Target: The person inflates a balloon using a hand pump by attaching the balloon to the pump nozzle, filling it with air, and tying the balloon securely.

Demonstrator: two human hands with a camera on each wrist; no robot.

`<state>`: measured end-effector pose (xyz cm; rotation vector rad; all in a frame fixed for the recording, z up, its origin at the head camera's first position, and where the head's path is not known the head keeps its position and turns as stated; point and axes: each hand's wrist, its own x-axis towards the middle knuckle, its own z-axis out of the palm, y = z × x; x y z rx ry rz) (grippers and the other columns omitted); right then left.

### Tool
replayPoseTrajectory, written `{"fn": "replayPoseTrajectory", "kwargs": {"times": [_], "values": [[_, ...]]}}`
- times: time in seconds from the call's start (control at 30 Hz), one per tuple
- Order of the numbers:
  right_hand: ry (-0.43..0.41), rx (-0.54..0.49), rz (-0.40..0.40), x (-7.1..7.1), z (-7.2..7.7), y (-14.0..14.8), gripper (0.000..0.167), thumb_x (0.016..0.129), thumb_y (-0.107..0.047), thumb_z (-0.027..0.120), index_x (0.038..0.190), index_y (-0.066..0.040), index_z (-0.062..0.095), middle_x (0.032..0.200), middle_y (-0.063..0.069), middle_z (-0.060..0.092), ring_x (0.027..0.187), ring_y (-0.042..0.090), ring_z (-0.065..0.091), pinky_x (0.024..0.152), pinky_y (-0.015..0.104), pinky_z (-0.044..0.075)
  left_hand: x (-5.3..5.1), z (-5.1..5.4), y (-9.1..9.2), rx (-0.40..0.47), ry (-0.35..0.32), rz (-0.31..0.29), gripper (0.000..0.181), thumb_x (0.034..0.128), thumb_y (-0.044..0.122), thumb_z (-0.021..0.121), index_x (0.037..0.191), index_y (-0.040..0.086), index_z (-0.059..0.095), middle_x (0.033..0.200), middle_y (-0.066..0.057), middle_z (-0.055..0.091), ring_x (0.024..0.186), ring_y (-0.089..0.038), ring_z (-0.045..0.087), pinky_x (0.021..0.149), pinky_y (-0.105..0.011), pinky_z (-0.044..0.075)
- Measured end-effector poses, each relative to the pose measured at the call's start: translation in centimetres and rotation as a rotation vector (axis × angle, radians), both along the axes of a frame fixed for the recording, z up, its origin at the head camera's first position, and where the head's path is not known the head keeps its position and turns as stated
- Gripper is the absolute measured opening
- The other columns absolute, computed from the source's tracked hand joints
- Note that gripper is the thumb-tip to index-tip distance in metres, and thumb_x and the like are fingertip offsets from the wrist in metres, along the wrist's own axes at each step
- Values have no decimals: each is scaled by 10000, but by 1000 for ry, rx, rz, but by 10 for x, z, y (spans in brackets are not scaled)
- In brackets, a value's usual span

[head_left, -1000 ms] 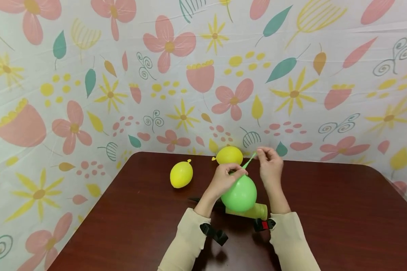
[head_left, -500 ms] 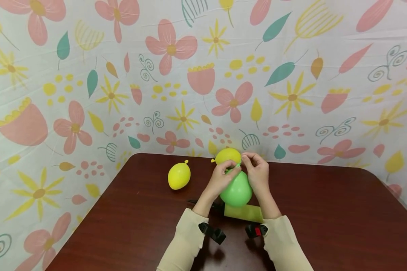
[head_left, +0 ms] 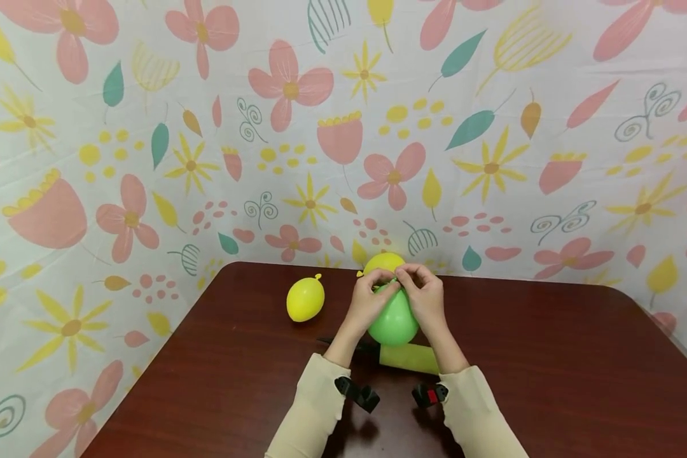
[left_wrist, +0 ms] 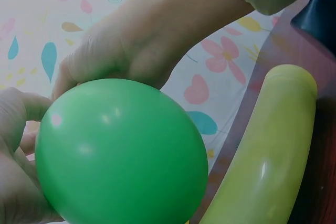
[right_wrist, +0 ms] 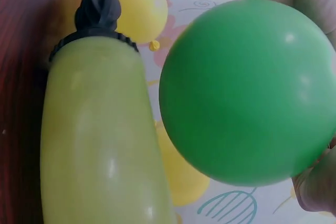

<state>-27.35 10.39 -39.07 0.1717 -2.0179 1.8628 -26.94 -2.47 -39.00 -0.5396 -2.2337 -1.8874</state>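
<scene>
A round, inflated green balloon point(head_left: 394, 324) is held by its neck, low over the table. My left hand point(head_left: 366, 305) pinches the neck close to the balloon's body. At the neck's end, the fingertips of my right hand point(head_left: 426, 298) pinch from the other side, meeting the left fingertips. A bit of green tip shows between the hands; the rest of the neck is hidden by fingers. In both wrist views the balloon's smooth body fills much of the frame and covers the fingertips. Under it lies a yellow-green balloon pump point(right_wrist: 100, 129) with a black nozzle.
One tied yellow balloon point(head_left: 306, 299) rests on the dark wooden table point(head_left: 229, 375) to the left. Another yellow balloon point(head_left: 385, 262) sits behind the hands by the flower-printed backdrop point(head_left: 492, 216), partly covered.
My right hand has come down and left from the stretched-out neck to meet the left hand. The long green neck has shortened between the fingers.
</scene>
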Motion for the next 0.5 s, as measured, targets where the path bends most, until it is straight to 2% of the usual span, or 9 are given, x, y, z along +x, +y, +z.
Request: {"fn": "replayPoseTrajectory", "kwargs": {"times": [0.27,0.5], "values": [[21,70,-4,-17,-6,16,270,935,-198,663,1056,43,668,803,-189,611,715,-27,559,638,129,470,-9,-8,-15,-69,19,17,219,941,186,644,1090,30,683,1118,-145,678,1009,-296,592,856,-346,496],[16,92,-71,-35,-14,51,277,932,-173,662,1080,62,659,804,-198,607,730,-62,563,663,98,471,-14,-13,-38,-119,33,41,218,939,175,649,1069,1,668,1085,-162,672,1006,-313,595,913,-414,496]]}}
